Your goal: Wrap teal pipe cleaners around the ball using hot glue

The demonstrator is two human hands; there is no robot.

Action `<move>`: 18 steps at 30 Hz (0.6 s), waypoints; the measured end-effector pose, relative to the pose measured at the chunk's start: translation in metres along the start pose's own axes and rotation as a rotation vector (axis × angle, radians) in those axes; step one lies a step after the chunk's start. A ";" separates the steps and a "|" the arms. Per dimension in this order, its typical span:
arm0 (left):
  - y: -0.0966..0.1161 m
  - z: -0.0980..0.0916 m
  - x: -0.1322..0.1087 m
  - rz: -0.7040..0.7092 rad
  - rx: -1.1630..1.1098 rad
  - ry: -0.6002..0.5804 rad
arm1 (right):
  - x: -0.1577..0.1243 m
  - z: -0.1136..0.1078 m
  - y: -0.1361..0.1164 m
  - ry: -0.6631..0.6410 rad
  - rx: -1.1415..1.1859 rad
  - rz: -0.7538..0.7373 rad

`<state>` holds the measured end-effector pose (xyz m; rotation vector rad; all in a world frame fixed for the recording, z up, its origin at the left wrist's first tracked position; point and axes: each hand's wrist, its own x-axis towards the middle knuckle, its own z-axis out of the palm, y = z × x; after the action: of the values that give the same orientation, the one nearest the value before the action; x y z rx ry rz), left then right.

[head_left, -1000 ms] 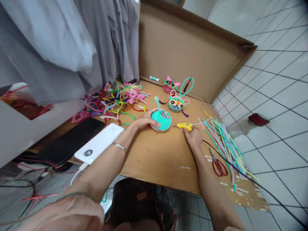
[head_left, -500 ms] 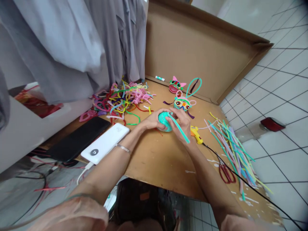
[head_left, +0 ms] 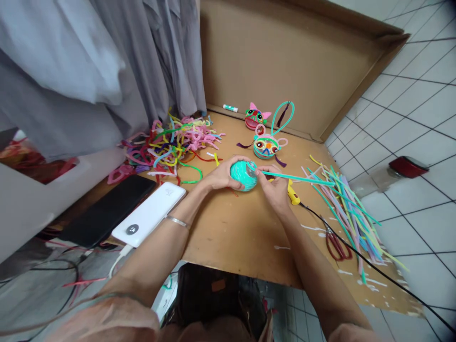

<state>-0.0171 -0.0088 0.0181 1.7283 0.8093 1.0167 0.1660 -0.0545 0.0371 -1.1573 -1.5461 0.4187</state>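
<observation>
My left hand (head_left: 221, 175) cups a teal ball wrapped in pipe cleaner (head_left: 242, 175) on the cardboard sheet (head_left: 235, 232). My right hand (head_left: 273, 186) pinches the loose teal pipe cleaner (head_left: 302, 179) where it meets the ball, and the strand sticks out to the right. A yellow glue gun (head_left: 292, 194) lies on the board just right of my right hand, with its black cord (head_left: 356, 263) running off to the right.
Two finished pipe-cleaner animal faces (head_left: 265, 145) sit behind the ball. A tangle of coloured pipe cleaners (head_left: 174, 142) lies at the left, straight ones (head_left: 345, 209) at the right with red scissors (head_left: 337, 242). A white power bank (head_left: 149, 213) and a black phone (head_left: 103, 209) lie near left.
My right hand let go of the glue gun, came to the ball and took the teal strand, which now points right instead of up. The gun lies on the board.
</observation>
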 end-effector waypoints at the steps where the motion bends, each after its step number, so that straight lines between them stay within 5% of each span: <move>1: 0.000 0.000 0.000 -0.002 0.002 -0.004 | -0.001 0.000 0.000 -0.007 0.002 0.004; 18: 0.002 -0.004 -0.003 -0.036 0.035 -0.040 | -0.005 -0.002 0.005 -0.141 -0.052 -0.162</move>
<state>-0.0213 -0.0103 0.0202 1.7520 0.8342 0.9454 0.1696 -0.0567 0.0313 -1.0506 -1.7692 0.3591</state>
